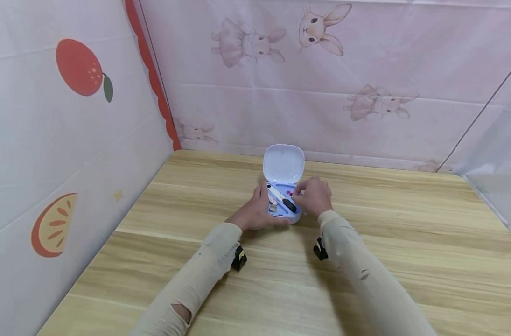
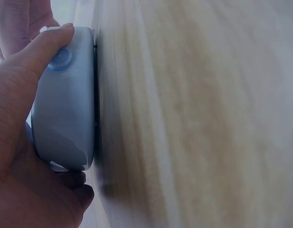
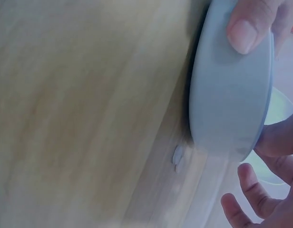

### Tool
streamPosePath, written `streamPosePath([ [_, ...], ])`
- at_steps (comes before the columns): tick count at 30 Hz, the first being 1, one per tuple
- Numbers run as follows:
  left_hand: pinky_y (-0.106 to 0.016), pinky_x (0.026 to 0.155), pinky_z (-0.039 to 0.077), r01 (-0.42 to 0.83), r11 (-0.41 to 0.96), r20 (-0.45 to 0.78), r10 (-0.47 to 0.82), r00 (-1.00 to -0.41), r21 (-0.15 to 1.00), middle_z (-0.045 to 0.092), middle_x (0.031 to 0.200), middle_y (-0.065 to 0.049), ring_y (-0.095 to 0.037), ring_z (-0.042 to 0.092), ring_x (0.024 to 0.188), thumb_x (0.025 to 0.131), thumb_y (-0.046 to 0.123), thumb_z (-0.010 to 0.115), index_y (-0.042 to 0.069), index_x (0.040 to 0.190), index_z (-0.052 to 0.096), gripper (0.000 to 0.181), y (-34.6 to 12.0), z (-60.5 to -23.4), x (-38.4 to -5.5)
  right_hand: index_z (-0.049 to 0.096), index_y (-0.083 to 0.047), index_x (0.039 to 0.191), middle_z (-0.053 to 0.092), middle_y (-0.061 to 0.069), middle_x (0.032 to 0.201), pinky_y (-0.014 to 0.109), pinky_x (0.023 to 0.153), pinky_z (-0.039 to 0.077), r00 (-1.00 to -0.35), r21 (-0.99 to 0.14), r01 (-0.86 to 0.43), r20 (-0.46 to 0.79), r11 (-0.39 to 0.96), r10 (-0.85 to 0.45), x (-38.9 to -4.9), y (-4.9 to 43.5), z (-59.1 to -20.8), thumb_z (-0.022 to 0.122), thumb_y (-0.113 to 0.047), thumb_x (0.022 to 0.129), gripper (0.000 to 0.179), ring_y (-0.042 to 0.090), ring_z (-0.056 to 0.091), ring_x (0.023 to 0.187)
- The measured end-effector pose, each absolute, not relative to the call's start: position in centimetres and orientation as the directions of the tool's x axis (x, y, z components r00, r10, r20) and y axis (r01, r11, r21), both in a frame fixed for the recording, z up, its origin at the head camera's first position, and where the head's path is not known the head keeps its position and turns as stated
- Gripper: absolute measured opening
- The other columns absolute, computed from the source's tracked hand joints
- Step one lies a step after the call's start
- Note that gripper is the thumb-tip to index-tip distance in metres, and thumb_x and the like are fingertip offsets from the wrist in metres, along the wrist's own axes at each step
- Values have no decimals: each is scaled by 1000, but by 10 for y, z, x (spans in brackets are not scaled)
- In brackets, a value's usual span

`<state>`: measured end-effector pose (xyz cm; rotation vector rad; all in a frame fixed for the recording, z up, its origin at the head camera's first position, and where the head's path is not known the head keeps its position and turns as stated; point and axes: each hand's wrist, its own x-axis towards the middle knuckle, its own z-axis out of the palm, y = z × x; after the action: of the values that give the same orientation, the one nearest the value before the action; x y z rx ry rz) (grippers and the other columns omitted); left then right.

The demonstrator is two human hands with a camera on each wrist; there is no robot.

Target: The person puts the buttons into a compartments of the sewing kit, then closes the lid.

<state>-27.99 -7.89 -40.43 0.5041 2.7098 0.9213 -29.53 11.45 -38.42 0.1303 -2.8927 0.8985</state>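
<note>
A small light-blue plastic box (image 1: 297,218) stands on the table with its pale lid (image 1: 283,163) raised. My left hand (image 1: 257,211) grips the box from the left, thumb along the front beside a round blue catch (image 2: 61,58), fingers round the side. Inside lie a slim white tool with a black end (image 1: 289,205) and a silvery, ring-like piece (image 1: 273,208). My right hand (image 1: 315,196) reaches over the box's right side, thumb and index finger pinched together at a small red piece (image 1: 289,192). The other right fingers stay spread outside the box.
Two small whitish pieces (image 3: 178,156) lie on the wooden table (image 1: 385,233) close to the box's right side. Pink rabbit-print cloth (image 1: 255,102) hangs behind the table, and a white fruit-print cloth (image 1: 125,140) hangs at its left. Black wrist straps (image 1: 320,249) show below the sleeves.
</note>
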Motion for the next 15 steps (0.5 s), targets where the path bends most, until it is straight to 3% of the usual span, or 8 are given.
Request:
streamPosePath([
  [15, -46, 114, 36, 216, 746, -135, 379, -916, 630, 10, 163, -17, -32, 38, 138, 75, 66, 80, 8, 161, -11, 138, -78, -402, -277, 81, -6, 88, 71, 12, 103, 40, 80, 36, -994, -619, -110, 90, 778, -68, -291, 121, -382, 75, -18, 91, 13, 30, 53, 94],
])
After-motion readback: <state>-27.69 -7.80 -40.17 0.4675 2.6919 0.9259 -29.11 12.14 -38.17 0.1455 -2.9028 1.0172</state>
